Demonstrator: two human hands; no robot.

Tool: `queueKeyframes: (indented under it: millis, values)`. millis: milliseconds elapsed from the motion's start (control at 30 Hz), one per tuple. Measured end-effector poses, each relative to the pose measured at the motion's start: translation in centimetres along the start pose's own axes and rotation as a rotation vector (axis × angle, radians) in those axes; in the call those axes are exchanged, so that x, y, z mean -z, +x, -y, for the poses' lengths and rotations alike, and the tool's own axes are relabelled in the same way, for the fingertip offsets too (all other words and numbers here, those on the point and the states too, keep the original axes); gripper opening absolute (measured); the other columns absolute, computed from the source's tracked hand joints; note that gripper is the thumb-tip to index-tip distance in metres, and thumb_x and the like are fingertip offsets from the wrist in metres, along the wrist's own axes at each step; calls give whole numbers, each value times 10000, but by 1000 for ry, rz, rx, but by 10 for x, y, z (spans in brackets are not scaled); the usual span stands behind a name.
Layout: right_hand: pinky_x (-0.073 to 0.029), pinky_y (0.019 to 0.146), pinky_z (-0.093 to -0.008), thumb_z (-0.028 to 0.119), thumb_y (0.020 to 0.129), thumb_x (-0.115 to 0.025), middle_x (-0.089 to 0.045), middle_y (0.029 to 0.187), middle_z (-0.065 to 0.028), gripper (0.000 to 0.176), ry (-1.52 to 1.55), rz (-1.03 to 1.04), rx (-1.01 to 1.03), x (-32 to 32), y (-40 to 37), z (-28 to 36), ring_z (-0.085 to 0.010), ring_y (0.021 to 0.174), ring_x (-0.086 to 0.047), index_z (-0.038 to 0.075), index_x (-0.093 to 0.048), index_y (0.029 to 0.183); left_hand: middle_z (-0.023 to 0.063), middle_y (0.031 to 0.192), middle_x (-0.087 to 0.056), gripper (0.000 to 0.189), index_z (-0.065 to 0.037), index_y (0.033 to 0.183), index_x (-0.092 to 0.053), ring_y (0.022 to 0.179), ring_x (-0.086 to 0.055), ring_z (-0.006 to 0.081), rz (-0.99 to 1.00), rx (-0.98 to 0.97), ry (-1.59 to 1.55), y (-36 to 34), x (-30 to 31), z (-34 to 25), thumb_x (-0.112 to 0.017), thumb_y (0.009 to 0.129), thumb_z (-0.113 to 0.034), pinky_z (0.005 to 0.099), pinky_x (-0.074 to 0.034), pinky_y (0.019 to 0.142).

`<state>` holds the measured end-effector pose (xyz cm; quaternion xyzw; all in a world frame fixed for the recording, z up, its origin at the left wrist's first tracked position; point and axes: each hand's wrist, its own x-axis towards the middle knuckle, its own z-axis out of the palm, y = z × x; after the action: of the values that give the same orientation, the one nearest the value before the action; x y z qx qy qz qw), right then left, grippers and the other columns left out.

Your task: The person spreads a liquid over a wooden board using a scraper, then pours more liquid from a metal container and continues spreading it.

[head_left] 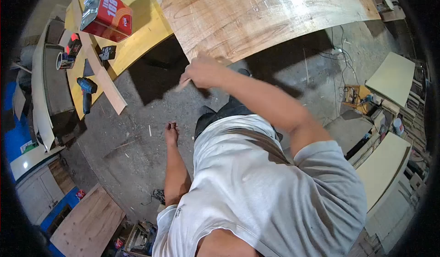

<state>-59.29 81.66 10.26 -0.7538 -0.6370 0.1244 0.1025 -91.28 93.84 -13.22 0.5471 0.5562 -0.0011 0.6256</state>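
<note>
My right hand (206,71) is at the near edge of a wood-grain panel (256,16), its fingers closed round a thin, light flat piece (183,83) that points down to the left. Motion blurs this hand and the piece, so its exact kind cannot be told. The panel's surface has glossy, wet-looking streaks. My left hand (172,132) hangs low beside my body over the grey floor, fingers curled in and nothing visible in them. It touches no surface.
A yellow board (149,23) at the upper left bears a red can (110,16), a cordless drill (87,89), a battery (107,52) and a long wooden strip (107,85). Cables (346,57) lie on the floor at the right, near pale panels (392,78). Another board (87,220) is lower left.
</note>
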Motion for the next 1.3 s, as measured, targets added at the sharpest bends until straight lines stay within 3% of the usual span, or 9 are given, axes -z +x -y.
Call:
queueKeyframes:
  millis: [300, 500, 600, 667, 767, 967, 1167, 1233, 1300]
  values:
    - [-400, 811, -382, 170, 745, -603, -666, 793, -10, 162, -198, 281, 76, 67, -101, -158, -200, 835, -624, 260, -721, 810, 22, 737, -550, 117, -49, 923, -569, 624, -542, 123, -125, -64, 92, -8, -45, 21, -504, 923, -146, 278, -453, 534]
    - [-377, 953, -415, 105, 729, -578, -659, 971, 6, 254, -248, 350, -132, 99, -195, -252, -188, 1025, -567, 278, -708, 863, 15, 804, -570, 135, -121, 961, -577, 617, -563, 123, 8, -34, 21, -43, -126, 22, -511, 926, -233, 260, -448, 490]
    - [-472, 822, -458, 78, 776, -516, -670, 962, -67, 326, -299, 386, -472, 123, -217, -269, -285, 905, -633, 234, -688, 1005, 44, 797, -584, 146, -67, 959, -584, 624, -581, 144, -16, 107, -27, -71, -139, -4, -506, 924, -185, 294, -474, 543]
    - [-502, 777, -461, 60, 777, -464, -651, 1007, -161, 512, -116, 138, -657, 139, -207, -245, -359, 895, -629, 248, -555, 1245, 44, 794, -585, 149, -68, 957, -586, 619, -585, 146, -44, 82, -15, -70, -126, 12, -500, 926, -186, 291, -470, 530]
    - [-488, 789, -495, 92, 807, -457, -656, 938, -177, 352, -136, 78, -862, 78, -175, -214, -395, 907, -618, 102, -579, 1137, 41, 784, -589, 153, -72, 949, -587, 607, -586, 144, -92, 67, -21, -69, -99, 40, -494, 927, -191, 286, -458, 504]
    - [-514, 678, -443, 136, 799, -494, -661, 851, -203, 182, -96, -27, -599, 18, -30, -71, -334, 797, -659, 25, -621, 867, 21, 749, -581, 157, -86, 905, -590, 588, -578, 132, -186, 42, -109, -86, -38, 50, -492, 932, -206, 276, -434, 476]
    - [-505, 734, -443, 147, 747, -543, -671, 923, -172, 260, 1, 269, -209, -17, -8, 48, -323, 873, -648, 53, -669, 953, 10, 702, -552, 196, -83, 886, -580, 579, -552, 125, -222, 83, -188, -85, 0, 97, -510, 925, -262, 270, -422, 472]
    - [-491, 770, -456, 177, 744, -553, -658, 935, -190, 321, 153, 617, -20, -40, -5, 61, -354, 873, -634, 65, -645, 1030, 11, 697, -548, 209, -80, 885, -575, 576, -545, 127, -206, 85, -167, -91, 1, 108, -512, 923, -276, 269, -421, 477]
    - [-488, 781, -450, 193, 749, -557, -651, 946, -203, 334, 256, 573, 7, -41, 5, 37, -362, 888, -626, 47, -636, 1038, 21, 715, -551, 213, -74, 878, -567, 566, -537, 135, -254, 123, -248, -94, 1, 106, -500, 926, -271, 268, -424, 495]
